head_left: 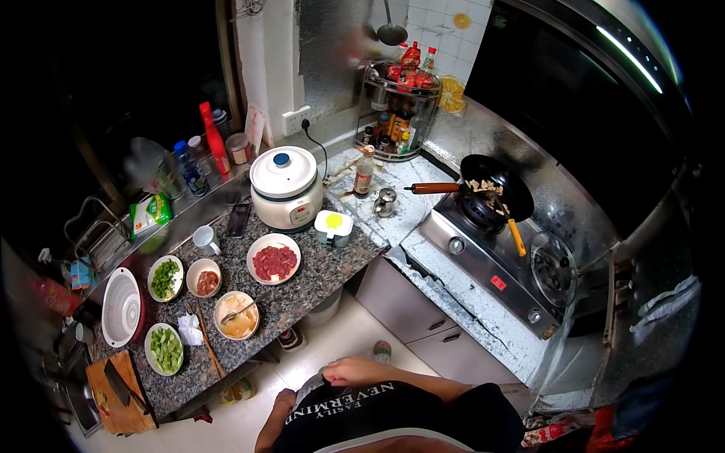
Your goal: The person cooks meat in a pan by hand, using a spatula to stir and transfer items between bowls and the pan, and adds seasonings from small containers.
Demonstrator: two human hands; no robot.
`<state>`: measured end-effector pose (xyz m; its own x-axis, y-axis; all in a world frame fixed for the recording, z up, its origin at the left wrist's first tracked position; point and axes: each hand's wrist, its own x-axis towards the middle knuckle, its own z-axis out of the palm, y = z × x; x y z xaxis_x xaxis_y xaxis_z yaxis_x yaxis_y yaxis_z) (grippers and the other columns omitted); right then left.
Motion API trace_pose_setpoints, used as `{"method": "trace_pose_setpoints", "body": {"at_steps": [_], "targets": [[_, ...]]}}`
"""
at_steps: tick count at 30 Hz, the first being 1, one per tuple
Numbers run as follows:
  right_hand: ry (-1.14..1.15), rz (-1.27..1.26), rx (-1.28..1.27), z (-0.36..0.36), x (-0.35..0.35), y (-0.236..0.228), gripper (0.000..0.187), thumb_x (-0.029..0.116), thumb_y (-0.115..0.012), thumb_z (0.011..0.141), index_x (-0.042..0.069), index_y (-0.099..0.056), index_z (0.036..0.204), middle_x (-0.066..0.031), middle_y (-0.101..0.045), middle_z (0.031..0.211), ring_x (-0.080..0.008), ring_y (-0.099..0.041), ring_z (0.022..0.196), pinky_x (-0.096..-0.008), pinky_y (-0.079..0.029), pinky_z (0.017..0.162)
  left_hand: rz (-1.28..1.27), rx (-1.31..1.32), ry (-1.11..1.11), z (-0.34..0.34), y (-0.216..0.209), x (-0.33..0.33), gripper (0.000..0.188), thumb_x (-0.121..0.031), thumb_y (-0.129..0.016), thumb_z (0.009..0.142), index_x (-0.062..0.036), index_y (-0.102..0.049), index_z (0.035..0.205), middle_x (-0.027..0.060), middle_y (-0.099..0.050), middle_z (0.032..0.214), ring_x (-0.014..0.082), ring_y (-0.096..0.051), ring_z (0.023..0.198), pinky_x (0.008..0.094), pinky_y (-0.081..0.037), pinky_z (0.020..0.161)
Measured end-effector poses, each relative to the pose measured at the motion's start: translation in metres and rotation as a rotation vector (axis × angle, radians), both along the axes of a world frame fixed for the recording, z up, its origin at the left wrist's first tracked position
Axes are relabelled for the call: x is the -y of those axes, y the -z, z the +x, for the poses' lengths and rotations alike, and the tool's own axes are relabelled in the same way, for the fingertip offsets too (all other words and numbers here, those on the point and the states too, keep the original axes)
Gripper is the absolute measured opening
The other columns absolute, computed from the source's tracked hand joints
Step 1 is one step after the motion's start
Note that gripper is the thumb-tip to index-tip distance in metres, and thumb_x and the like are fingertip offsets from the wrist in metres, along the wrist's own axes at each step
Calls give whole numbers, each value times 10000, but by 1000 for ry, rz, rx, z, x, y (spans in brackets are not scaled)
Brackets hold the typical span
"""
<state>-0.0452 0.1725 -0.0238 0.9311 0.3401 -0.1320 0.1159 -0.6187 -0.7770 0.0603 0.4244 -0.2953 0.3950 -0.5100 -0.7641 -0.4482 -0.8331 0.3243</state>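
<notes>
My right hand (355,371) is closed, held in front of my dark shirt. Lower and to its left is my left hand (284,402), its fingers curled. A pale grey, thin-looking piece (310,387) stretches between the two hands; it could be cloth or plastic, but its kind is not clear. A small green spot shows by the right hand's fingertips. Both hands are away from the counter. On the stove a black wok (519,181) holds browned chunks of food, and a spatula with a yellow handle (516,237) rests in it.
The granite counter (302,298) carries a plate of raw meat (275,260), several bowls of ingredients, a white cooker (283,185) and a cutting board (102,385) with a knife (119,385). A glass lid (553,268) lies right of the wok. Bottles fill a corner rack (399,158).
</notes>
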Motion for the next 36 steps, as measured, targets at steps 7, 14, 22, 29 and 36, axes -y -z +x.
{"method": "trace_pose_setpoints", "body": {"at_steps": [7,14,22,29,36], "targets": [[-125,36,-79,-1,-4,1,74,104,-517,729,65,-460,754,-96,-523,726,-282,-529,710,-364,-386,597,-92,18,22,1,5,-6,282,-307,-518,722,-40,-606,745,169,-597,862,341,-555,869,372,-455,726],[-51,-21,-80,-6,-6,8,74,87,-499,722,81,-487,794,-96,-550,704,-267,-544,694,-356,-397,591,-203,142,196,3,41,-16,238,-254,-500,718,-39,-597,745,173,-577,824,301,-571,798,364,-461,684],[-19,-34,-93,-10,-1,12,93,91,-507,730,79,-463,812,-102,-557,769,-291,-556,742,-378,-413,612,-75,23,313,10,54,-6,361,-339,-437,746,-73,-618,910,155,-559,1020,290,-525,978,351,-430,829],[133,66,-135,-36,28,16,134,126,-537,736,96,-467,847,-106,-551,754,-296,-558,708,-373,-417,594,54,-20,217,1,0,51,356,-309,-451,737,-45,-619,906,165,-575,996,288,-545,962,362,-434,814],[350,238,-190,-73,106,1,152,173,-548,798,88,-492,912,-115,-571,797,-275,-556,720,-357,-432,617,111,58,331,4,-38,151,302,-283,-531,727,-49,-625,891,157,-593,960,285,-570,919,385,-449,772]]}}
